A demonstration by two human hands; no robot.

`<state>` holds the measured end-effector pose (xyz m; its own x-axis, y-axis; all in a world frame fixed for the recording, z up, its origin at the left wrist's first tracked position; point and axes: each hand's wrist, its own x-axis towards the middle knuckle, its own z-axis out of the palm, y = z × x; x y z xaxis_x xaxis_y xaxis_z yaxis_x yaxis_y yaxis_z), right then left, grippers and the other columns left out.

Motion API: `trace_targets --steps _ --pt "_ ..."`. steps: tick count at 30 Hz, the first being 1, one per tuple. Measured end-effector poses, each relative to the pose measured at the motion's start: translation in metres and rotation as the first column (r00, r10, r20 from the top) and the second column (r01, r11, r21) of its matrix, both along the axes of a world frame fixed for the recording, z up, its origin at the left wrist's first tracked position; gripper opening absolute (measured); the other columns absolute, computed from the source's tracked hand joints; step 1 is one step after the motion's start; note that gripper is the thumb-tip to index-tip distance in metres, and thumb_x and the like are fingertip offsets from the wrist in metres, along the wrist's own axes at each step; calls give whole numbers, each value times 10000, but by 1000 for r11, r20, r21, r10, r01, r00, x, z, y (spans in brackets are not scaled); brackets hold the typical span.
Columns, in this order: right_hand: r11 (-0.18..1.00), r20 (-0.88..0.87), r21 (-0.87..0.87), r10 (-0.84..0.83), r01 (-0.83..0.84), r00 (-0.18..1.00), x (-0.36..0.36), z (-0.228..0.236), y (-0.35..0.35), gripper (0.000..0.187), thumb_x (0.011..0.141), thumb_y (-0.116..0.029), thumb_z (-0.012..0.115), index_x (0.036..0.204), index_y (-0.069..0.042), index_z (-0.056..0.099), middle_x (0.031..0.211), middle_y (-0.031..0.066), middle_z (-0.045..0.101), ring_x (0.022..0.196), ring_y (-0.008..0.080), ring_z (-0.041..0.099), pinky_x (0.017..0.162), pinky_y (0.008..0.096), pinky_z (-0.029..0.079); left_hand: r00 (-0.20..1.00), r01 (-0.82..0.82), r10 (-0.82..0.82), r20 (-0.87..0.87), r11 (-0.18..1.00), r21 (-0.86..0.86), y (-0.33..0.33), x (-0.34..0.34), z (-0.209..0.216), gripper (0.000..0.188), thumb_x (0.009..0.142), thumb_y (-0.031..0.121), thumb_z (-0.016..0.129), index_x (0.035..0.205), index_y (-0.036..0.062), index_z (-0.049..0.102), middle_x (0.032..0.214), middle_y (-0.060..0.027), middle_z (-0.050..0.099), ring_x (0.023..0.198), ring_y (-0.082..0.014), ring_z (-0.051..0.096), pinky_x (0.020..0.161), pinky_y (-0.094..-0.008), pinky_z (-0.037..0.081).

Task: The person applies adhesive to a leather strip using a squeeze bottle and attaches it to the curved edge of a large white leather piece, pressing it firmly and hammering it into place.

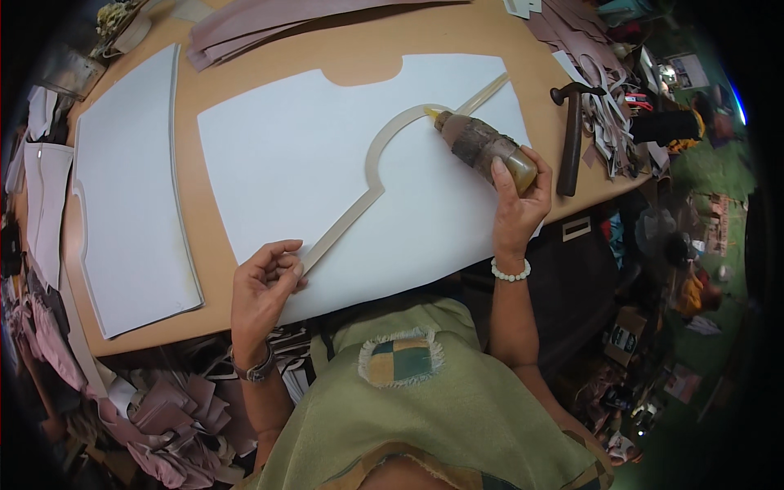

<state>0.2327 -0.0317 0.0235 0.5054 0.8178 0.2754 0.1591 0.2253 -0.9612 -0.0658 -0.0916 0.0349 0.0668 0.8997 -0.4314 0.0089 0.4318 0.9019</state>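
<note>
One left hand (265, 284) and one right hand (523, 204) make two hands. There is one bottle (482, 149), one bent strip (372, 167) and one big white sheet (433, 212) in the middle, one hammer (572, 139) at the upper right, one watch (258, 369) and one bead bracelet (511, 275).

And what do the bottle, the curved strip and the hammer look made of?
Bottle: likely plastic, translucent and yellowish at its base, with a dull brown wrap.
Curved strip: matte beige, perhaps leather or card; flat, thin.
Hammer: dark, probably metal head; brown handle, likely wood.
</note>
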Motion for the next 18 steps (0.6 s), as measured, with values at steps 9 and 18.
trace_targets --steps 9,18 --pt "984 -33 -62 164 -165 986 1 4 1 386 766 -6 691 1100 12 499 991 74 570 892 115 560 799 235 474 999 -29 29 -15 999 -15 -1 2 0 232 834 4 576 1058 -54 572 796 -19 575 690 -61 565 652 -197 509" --pt "941 -38 -105 320 -322 947 8 6 5 395 758 0 690 1107 1 506 992 74 579 877 118 576 764 233 497 999 -27 27 -40 1000 -5 -2 2 -1 247 835 15 574 1077 -34 575 808 -23 583 684 -78 580 619 -195 486"
